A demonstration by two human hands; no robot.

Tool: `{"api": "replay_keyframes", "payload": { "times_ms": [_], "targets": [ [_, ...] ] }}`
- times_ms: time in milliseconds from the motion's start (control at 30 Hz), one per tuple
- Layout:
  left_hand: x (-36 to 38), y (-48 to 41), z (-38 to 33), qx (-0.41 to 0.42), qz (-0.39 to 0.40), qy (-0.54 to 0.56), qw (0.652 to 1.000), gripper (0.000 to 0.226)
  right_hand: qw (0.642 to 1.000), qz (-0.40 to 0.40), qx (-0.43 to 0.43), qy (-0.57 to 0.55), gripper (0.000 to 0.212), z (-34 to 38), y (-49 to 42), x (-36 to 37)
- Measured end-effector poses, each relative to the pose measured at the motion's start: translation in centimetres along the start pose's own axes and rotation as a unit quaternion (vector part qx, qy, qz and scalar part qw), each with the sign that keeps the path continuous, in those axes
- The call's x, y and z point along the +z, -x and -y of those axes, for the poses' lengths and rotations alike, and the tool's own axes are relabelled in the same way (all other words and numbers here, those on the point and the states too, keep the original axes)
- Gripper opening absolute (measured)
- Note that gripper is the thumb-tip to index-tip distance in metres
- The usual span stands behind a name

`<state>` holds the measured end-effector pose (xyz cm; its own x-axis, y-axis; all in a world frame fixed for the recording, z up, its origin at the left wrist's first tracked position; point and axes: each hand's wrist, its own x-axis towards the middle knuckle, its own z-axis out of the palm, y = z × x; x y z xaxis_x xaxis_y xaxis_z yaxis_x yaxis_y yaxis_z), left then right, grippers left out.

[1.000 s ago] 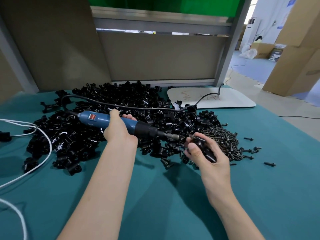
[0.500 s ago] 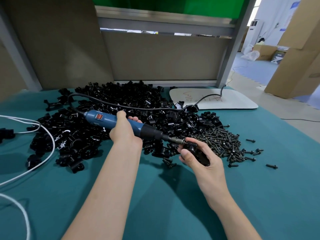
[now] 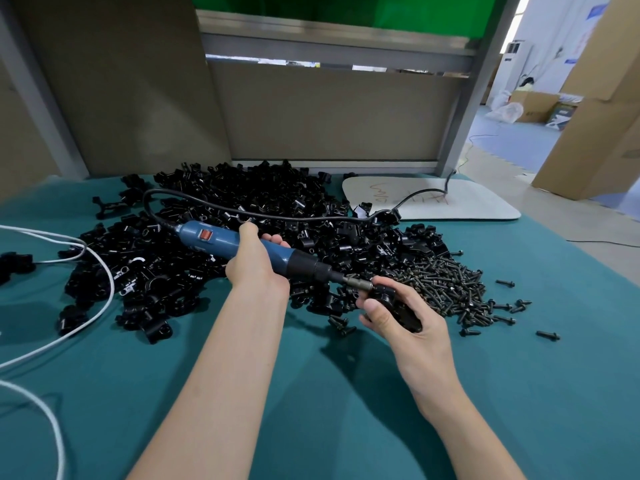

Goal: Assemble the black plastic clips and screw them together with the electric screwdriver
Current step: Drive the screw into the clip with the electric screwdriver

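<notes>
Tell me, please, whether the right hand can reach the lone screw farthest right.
Probably not yet: the right hand grips a clip at the screwdriver bit, though the screw lies unobstructed on bare cloth.

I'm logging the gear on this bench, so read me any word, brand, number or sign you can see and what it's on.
Nothing here reads as text.
White rounded board: orange and brown pen scrawls, illegible.
Blue electric screwdriver with red switch: no marking legible.
Pile of black plastic clips: small white marks, too small.
Blue posters on the far wall: too small and blurred.
</notes>
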<state>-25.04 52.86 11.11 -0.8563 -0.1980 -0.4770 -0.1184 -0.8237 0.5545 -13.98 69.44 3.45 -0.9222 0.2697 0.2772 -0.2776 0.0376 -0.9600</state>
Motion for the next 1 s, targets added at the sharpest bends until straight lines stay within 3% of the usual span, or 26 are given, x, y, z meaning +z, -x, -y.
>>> {"api": "replay_keyframes", "payload": {
  "times_ms": [233,633,800,1000],
  "targets": [
    [0.01,-0.07,0.05,-0.007,-0.003,0.003,1.0,0.017,1.0,-0.001,0.006,0.0,0.04,-0.1,0.01,-0.14],
    [0.18,-0.08,0.4,0.002,-0.004,0.008,1.0,0.016,0.999,0.002,0.022,-0.034,0.034,-0.47,-0.17,-0.23],
    [0.1,-0.44,0.51,-0.002,-0.009,-0.003,1.0,0.015,1.0,0.001,0.002,0.031,0.033,-0.23,-0.13,-0.35],
    [-0.06,-0.79,0.02,-0.01,-0.018,0.014,1.0,0.015,1.0,0.021,0.003,0.008,0.034,-0.17,0.03,-0.06]
  ]
}}
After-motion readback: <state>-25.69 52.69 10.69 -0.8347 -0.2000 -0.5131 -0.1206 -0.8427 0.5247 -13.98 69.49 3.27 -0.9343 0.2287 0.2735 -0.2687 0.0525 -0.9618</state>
